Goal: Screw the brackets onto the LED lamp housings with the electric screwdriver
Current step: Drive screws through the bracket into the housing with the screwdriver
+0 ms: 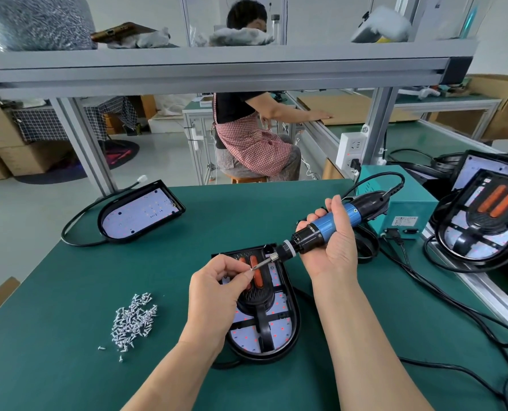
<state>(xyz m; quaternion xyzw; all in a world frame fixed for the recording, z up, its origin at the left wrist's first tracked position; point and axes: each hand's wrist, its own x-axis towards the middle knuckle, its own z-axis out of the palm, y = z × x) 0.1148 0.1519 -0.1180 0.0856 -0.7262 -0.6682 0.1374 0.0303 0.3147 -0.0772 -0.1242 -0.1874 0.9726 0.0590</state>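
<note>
The left hand [217, 287] is pinching a screw [251, 269] to the bit of the electric screwdriver [332, 222], which the right hand [329, 247] is gripping. Beneath both hands, the LED lamp housing [294, 321] and its bracket [261, 327] are seemingly awaiting fastening. Beyond the left hand, another housing [141, 216] is lying bracketless.

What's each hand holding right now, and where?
Right hand grips the electric screwdriver round its barrel; left hand pinches a screw at the bit tip.

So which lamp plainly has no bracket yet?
The lamp at the far left: its whole white LED board shows bare. The middle lamp and the front right lamp carry black brackets; the one behind that is mostly hidden.
</note>
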